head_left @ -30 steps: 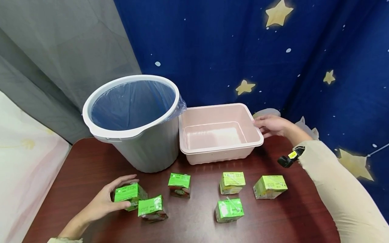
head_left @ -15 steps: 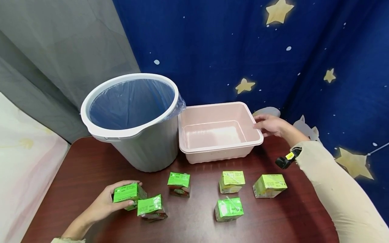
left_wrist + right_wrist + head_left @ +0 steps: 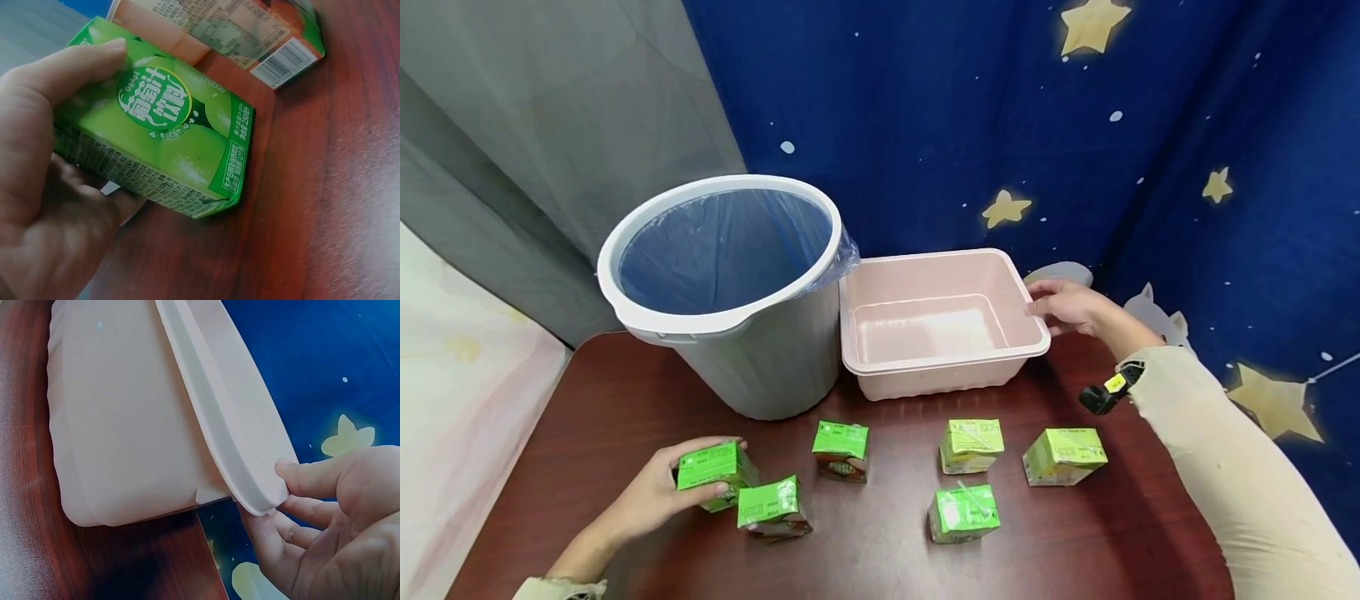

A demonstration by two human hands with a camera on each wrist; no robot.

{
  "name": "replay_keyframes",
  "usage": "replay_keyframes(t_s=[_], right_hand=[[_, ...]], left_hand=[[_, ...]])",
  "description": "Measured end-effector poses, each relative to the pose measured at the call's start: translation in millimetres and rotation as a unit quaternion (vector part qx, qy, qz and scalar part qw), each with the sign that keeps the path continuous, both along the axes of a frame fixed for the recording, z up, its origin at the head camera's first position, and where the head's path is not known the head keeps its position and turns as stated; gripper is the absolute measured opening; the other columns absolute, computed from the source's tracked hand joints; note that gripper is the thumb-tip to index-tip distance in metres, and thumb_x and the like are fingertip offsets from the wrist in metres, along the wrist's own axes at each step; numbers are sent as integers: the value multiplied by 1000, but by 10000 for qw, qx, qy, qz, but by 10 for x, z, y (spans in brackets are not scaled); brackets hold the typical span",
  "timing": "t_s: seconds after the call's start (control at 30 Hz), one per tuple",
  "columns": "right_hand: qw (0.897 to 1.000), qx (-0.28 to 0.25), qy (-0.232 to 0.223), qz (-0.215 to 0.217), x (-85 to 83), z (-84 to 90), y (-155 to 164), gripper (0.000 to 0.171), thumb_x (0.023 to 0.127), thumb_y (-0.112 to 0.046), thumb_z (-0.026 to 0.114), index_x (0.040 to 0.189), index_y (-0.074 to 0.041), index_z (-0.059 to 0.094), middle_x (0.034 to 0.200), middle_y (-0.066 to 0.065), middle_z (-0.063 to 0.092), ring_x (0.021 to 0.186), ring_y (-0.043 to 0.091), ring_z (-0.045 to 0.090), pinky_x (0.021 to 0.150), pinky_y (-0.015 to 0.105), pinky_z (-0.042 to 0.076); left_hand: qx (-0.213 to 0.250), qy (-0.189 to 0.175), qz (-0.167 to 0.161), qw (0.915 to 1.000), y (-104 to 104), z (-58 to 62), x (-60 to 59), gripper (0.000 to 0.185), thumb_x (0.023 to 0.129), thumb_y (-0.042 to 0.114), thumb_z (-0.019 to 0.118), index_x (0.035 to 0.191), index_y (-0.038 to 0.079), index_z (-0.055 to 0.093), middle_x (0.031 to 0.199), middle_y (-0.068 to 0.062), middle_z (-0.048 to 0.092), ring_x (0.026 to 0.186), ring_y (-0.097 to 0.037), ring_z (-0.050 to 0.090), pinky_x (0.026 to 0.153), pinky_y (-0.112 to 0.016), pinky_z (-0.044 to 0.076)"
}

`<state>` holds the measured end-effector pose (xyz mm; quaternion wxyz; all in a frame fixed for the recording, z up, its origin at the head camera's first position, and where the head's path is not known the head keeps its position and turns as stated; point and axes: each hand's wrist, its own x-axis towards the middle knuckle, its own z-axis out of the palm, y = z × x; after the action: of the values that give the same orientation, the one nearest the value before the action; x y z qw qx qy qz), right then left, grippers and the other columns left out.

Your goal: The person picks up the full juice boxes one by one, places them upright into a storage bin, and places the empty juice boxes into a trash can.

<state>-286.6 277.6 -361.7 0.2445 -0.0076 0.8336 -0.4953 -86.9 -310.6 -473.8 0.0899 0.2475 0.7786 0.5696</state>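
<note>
I see my left hand (image 3: 651,500) with its thumb (image 3: 75,65) laid across the top of a green juice carton (image 3: 711,471) and the fingers curled underneath, so it grips the carton at the table's seven o'clock corner. In the wrist view the carton (image 3: 156,140) sits tilted, one edge low near the wood. A second carton (image 3: 771,508) lies touching it at four o'clock.

My right hand (image 3: 1071,307) pinches the rim of the pink tub (image 3: 936,367) at its three o'clock corner, thumb (image 3: 312,478) on top of the lip and fingers tucked under it. The tub stands at the table's one o'clock, just beside the grey bin (image 3: 760,367) lined with a blue bag.

Four more cartons lie on the brown table (image 3: 610,400) near six o'clock of the tub, apart from one another.
</note>
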Motion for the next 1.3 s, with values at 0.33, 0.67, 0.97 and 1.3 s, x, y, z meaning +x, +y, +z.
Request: replay_keyframes(t_s=[0.33,0.67,0.97,1.3], right_hand=[[10000,-77,-16,-60,-2,-8,-23,56,103,-5,55,150,11,29,123,20,59,90,11,64,75,30,60],[9995,-264,-78,-124,-20,-18,-16,53,102,-1,54,148,12,30,108,9,63,86,11,65,74,31,60],[9995,-281,-95,-132,-10,8,-20,54,102,-2,55,148,12,30,108,10,63,86,12,65,73,30,60],[9997,-123,-97,-160,-19,2,-12,54,103,-4,56,149,10,31,115,13,60,87,12,64,73,30,60]], left_hand=[[-456,207,231,9985,-66,359,0,55,88,-5,76,140,2,57,134,-19,64,108,-9,67,78,-25,58],[-798,684,392,9937,6,809,31,57,84,-7,79,137,4,60,130,-2,69,98,-9,67,72,-25,58],[-314,938,339,9945,241,1185,68,58,81,-17,74,136,-3,59,128,-11,69,103,-13,68,75,-21,56],[-392,823,520,9945,768,1516,-25,55,85,-8,77,136,8,63,128,-10,70,103,-14,68,76,-24,58]])
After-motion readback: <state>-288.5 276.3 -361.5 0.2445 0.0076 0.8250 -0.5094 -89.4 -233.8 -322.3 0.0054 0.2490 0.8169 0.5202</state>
